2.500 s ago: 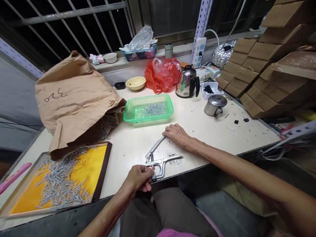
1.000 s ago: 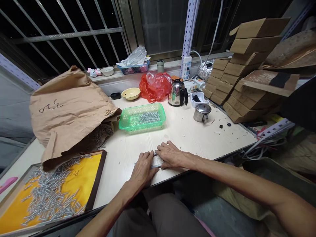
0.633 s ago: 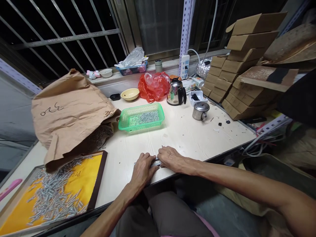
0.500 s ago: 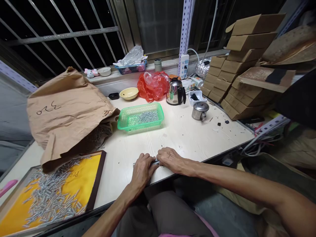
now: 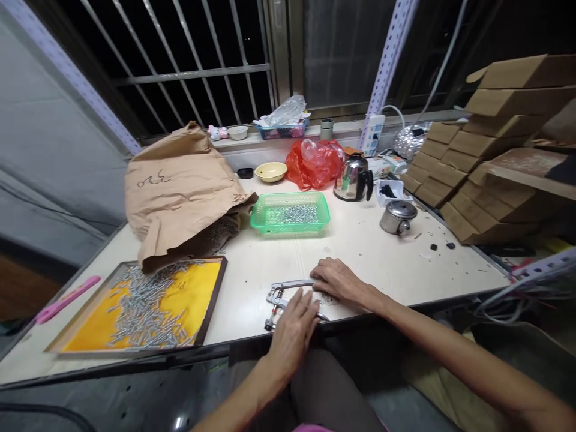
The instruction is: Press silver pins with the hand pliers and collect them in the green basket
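Note:
Silver hand pliers (image 5: 279, 293) lie flat near the front edge of the pale table (image 5: 360, 252). My left hand (image 5: 294, 321) rests palm down on the pliers' lower handle, fingers stretched out. My right hand (image 5: 336, 279) lies flat on the table, its fingertips touching the end of the upper handle. A green plastic basket (image 5: 290, 213) with small metal pieces sits behind them. A framed yellow board (image 5: 144, 303) covered with several metal pins lies at the front left.
A large brown paper sack (image 5: 180, 186) spills pins onto the board. A kettle (image 5: 354, 178), a metal mug (image 5: 396, 217), a red plastic bag (image 5: 315, 162) and a yellow bowl (image 5: 270, 171) stand at the back. Stacked cardboard boxes (image 5: 486, 162) fill the right side.
The view has swung left. My left hand has slid back toward the table edge, uncovering the pliers' head. My right hand stays on the upper handle.

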{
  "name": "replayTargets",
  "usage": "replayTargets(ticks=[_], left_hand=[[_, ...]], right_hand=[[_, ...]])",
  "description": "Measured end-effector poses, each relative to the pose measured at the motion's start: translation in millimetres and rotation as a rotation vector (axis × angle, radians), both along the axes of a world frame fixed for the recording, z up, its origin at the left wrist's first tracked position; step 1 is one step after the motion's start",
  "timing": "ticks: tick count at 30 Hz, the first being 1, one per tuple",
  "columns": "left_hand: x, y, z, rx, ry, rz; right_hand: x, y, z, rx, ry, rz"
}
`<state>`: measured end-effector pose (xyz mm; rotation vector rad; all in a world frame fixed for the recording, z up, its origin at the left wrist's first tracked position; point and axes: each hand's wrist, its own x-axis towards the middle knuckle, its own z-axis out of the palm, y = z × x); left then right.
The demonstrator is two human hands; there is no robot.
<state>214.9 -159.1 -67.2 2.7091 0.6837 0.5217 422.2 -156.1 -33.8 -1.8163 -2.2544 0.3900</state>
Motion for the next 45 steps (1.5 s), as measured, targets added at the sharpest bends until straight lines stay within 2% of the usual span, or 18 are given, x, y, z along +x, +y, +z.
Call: replayTargets(ticks=[3, 6, 8, 10, 13, 15, 17, 19, 22, 24, 26, 28, 30, 32, 34, 36, 39, 45], left_hand=[[7, -9, 0.3, -0.031, 0.005, -0.008], [13, -6, 2.9, -0.079, 0.003, 0.012], [14, -5, 3.1, -0.093, -0.028, 0.017], [13, -7, 2.6, -0.103, -0.073, 0.013], [2, -20, 4.4, -0.122, -0.129, -0.018], [-15, -30, 9.3, -0.107, -0.161, -0.081], [-39, -33, 17.1, -0.070, -0.189, -0.112], [-69, -24, 27.3, -0.035, -0.193, -0.006], [-122, 10, 43.0, 0.009, -0.133, 0.386], [-157, 42, 50.5, 0.059, -0.079, 0.649], [-188, 73, 54.5, 0.082, -0.001, 0.845], [-212, 98, 55.8, 0.062, 0.100, 0.966], [-227, 114, 55.9, 0.019, 0.222, 1.050], [-235, 122, 55.5, -0.025, 0.323, 1.113], [-237, 124, 54.8, -0.050, 0.372, 1.150], [-235, 125, 53.7, -0.055, 0.382, 1.165], [-232, 126, 52.2, -0.056, 0.410, 1.187], [-228, 141, 52.2, -0.092, 0.515, 1.244]], right_hand=[[-4, 16, -3.5, 0.082, -0.098, -0.017], [-11, 29, 1.6, 0.085, -0.172, -0.074], [-23, 33, 6.8, 0.085, -0.204, -0.062], [-43, 35, 10.5, 0.092, -0.191, 0.061], [-78, 35, 12.9, 0.087, -0.107, 0.360], [-98, 34, 14.3, 0.080, -0.074, 0.506], [-110, 32, 14.9, 0.069, -0.047, 0.586], [-118, 30, 11.8, 0.051, -0.020, 0.608], [-126, 29, -1.3, 0.091, -0.014, 0.584], [-127, 33, -8.6, 0.197, -0.002, 0.553], [-118, 43, -5.8, 0.345, 0.043, 0.471], [-98, 61, 9.7, 0.501, 0.098, 0.320], [-68, 84, 31.7, 0.611, 0.117, 0.162], [-38, 106, 50.1, 0.654, 0.065, 0.040], [-15, 121, 58.0, 0.654, -0.013, -0.041], [-6, 123, 54.5, 0.640, -0.045, -0.054], [-14, 99, 36.8, 0.621, -0.007, 0.017], [-39, 24, 1.2, 0.512, 0.129, 0.118]])
